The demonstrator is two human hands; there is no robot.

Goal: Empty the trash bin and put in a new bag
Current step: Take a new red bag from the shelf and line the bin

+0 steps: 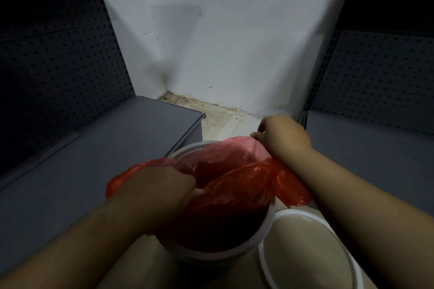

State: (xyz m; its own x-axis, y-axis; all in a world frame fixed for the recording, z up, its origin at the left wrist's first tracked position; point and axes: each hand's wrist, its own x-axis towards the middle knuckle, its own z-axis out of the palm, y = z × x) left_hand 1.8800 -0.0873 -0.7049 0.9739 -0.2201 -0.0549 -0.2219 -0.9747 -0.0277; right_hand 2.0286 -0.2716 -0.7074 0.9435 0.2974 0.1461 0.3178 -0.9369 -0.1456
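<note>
A round white trash bin [185, 151] stands on the floor in front of me with a red plastic bag [237, 185] lying inside it and spilling over its rim. My left hand [162, 189] grips the bag's edge at the bin's near-left rim, fingers curled into the plastic. My right hand [284, 135] pinches the bag's far-right edge and holds it stretched above the rim. The bin's bottom is hidden by the bag.
A white ring [265, 263], like a loose bin rim or lid, lies on the floor at the lower right. Grey shelf bases [94, 148] with perforated back panels flank both sides. A white wall [223, 42] stands behind, with a dirty floor corner.
</note>
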